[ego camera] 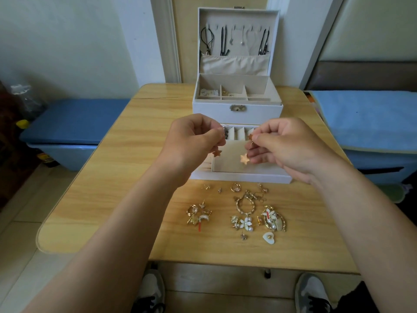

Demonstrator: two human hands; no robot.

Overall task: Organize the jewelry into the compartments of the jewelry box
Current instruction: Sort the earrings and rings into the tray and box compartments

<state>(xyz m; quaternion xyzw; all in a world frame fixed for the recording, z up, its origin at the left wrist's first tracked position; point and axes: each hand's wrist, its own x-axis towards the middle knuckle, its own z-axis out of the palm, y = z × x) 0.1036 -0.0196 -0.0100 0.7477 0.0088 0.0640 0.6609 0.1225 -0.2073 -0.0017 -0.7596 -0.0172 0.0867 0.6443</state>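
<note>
A white jewelry box (237,110) stands open at the table's far side, with necklaces hung in its lid and small pieces in its top compartments. Its pulled-out drawer (239,175) lies in front, lined in beige. Over the drawer my left hand (194,141) pinches a gold star earring (217,152). My right hand (279,145) pinches a second star earring (244,158) that dangles below the fingers. Several loose gold, pearl and flower pieces (246,213) lie on the table nearer to me.
The wooden table (112,177) has rounded corners. A blue bin (67,132) sits to the left and a blue-covered bed (372,123) to the right. A white heart piece (269,237) lies near the front. My shoes show below the table edge.
</note>
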